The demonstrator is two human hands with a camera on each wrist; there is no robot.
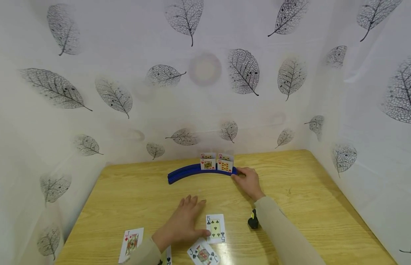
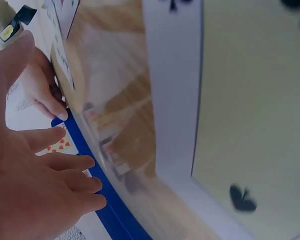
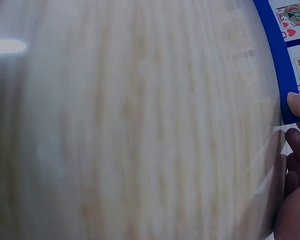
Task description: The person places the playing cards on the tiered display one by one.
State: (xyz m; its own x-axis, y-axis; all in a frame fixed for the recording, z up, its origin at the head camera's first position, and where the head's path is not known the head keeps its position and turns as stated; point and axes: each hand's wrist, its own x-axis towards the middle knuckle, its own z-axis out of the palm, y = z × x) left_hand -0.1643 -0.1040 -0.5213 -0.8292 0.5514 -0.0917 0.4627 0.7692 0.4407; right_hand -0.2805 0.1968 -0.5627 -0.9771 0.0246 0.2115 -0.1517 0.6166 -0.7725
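Note:
At the back of the table stands a curved blue card holder [image 1: 185, 173], its right half bearing playing cards in two rows. In front are a face card of hearts [image 1: 208, 164] and a number card of hearts [image 1: 225, 166]. My right hand [image 1: 247, 181] pinches the holder's right end, thumb on the near side. My left hand [image 1: 182, 222] is spread low over the table, palm down. Its thumb tip overlaps the left edge of a five of clubs [image 1: 215, 225]. Below that lies a jack of spades [image 1: 203, 253], and a jack of diamonds [image 1: 131, 243] is left of the wrist.
Another card [image 1: 168, 255] shows partly beside the left sleeve. A small black object with a yellow mark [image 1: 253, 219] sits near the right forearm. Leaf-patterned white sheets [image 1: 205, 110] enclose the wooden table [image 1: 301, 206] at the back and sides.

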